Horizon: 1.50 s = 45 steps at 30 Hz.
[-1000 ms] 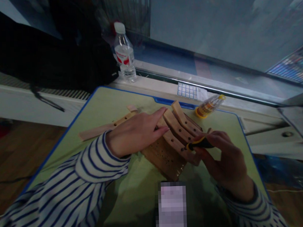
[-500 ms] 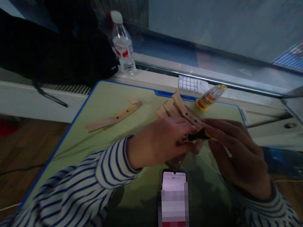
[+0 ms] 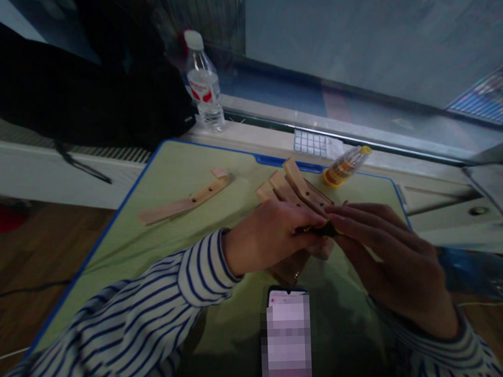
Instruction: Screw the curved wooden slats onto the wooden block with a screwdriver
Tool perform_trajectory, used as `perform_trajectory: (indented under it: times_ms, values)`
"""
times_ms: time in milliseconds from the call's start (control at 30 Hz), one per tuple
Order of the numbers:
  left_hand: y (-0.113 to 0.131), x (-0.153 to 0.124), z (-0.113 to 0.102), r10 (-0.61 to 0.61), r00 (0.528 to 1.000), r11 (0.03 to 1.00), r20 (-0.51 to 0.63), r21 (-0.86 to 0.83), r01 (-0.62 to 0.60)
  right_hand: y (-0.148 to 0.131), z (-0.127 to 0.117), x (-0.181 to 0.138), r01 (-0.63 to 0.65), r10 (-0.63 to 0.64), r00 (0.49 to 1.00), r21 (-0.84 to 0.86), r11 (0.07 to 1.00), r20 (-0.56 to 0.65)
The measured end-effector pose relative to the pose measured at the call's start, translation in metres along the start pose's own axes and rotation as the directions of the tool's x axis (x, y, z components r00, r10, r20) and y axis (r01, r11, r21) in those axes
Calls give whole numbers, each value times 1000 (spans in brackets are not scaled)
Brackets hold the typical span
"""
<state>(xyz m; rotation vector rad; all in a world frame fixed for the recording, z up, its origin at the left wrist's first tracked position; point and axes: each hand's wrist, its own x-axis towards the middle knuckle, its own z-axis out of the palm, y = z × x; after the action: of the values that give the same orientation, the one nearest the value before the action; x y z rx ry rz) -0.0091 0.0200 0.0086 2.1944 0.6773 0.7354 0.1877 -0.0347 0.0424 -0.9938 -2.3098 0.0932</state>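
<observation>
On the far left we have a black bag (image 3: 86, 84) slumped on the sill, with a water bottle (image 3: 202, 86) standing upright beside it, both set back from the work, it seems, to leave the green cutting mat (image 3: 243, 183) free. On the mat lies a single drilled wooden slat (image 3: 181, 202), apart from the others. Our left hand (image 3: 269, 234) comes in over the mat, its fingers closing in a narrow grip on a small black-and-yellow handle (image 3: 321, 229), which sits between our two hands and is mostly hidden by them. Just behind it, a stack of drilled slats (image 3: 295, 192) rests on the mat, partly under our hands. Further right, a clear tube with a yellow cap (image 3: 345, 166) lies near the mat's far edge, within easy reach. Our right hand (image 3: 392, 255) meets the handle from that side, its fingers laid across it in a close pinch, so the two hands appear to share the hold.
</observation>
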Motion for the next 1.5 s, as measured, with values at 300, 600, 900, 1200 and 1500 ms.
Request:
perform_trajectory:
  times_ms: [300,600,900,1200,1500]
  values:
    - [2,-1,-8,35,992,980,125,-197,-10,-2,3,3,5,-10,997,-73,997,-73]
    - [-4,4,-3,53,999,993,-10,-102,-54,2,5,3,-4,-4,995,-91,996,-98]
    - [-6,4,-2,46,996,998,-82,-49,-50,-3,4,6,-42,39,998,-41,998,-54]
    - [-10,3,-6,55,998,994,3,-96,-55,-3,2,4,-3,-1,999,-73,997,-54]
    - [6,1,-19,95,990,995,100,-24,-94,-5,6,5,16,-25,996,-110,994,-84]
